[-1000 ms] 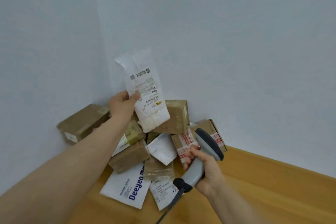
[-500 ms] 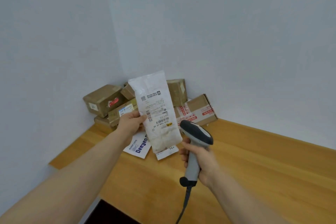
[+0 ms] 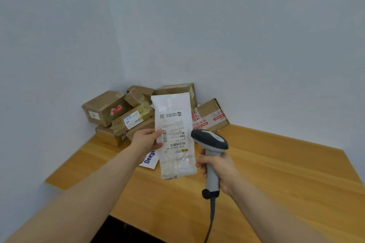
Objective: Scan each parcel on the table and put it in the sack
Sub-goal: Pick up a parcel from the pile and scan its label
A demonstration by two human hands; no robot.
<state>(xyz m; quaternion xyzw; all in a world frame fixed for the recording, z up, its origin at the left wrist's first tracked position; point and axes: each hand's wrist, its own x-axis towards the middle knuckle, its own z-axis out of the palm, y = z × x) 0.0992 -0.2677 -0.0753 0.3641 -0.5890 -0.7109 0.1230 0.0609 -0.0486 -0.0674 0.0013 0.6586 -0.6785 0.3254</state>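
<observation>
White plastic parcel bag [image 3: 174,162] hangs upright above the light wooden table [image 3: 276,173] in the head view, left hand [image 3: 145,141] pinching its edge, label [image 3: 173,124] facing the camera; right hand [image 3: 219,165] wraps the grey handheld scanner [image 3: 212,141] just beside it. Best to aim the scanner's nose squarely at the barcode [image 3: 177,144], holding the bag flat and still

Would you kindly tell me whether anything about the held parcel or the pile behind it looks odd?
The white parcel in the left hand is held with its label upside down: the printed digits read inverted. Behind it, the brown boxes lie tilted and jumbled in the corner. The right hand grips the scanner.
</observation>
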